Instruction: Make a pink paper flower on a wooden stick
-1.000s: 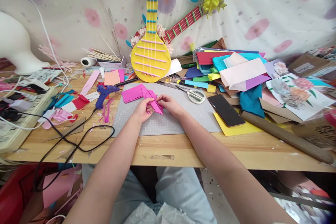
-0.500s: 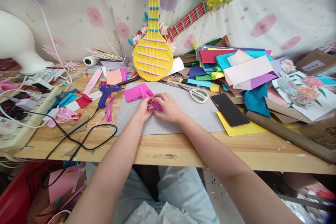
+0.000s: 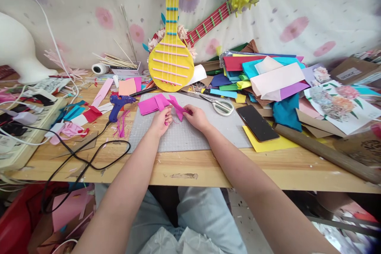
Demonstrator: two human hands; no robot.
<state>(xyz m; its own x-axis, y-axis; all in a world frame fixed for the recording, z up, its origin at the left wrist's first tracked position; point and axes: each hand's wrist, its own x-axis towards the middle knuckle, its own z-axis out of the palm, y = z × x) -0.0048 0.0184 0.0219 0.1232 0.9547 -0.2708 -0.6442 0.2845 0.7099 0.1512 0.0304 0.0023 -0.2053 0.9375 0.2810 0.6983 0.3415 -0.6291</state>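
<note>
A short magenta strip (image 3: 176,107), paper or thin foam, stands at a slant over the grey cutting mat (image 3: 190,139). My right hand (image 3: 196,117) pinches it by its lower right end. Close to its left side is my left hand (image 3: 162,120), fingers curled together; what they hold, if anything, is too small to make out. Just beyond that hand, a stack of folded magenta sheets (image 3: 149,105) lies on the mat, with another magenta strip across its right end. White-handled scissors (image 3: 222,107) rest at the mat's upper right.
A blue glue gun (image 3: 118,107) stands left of the mat, its black cord looping toward the table edge. To the right are a phone (image 3: 257,123) on yellow paper and a wooden stick (image 3: 321,151). A yellow model lute (image 3: 171,63) leans at the back beside coloured sheets (image 3: 279,77).
My hands were together over the magenta piece; now they are apart. My right hand has moved right, and the strip shows upright between them. The view has shifted slightly.
</note>
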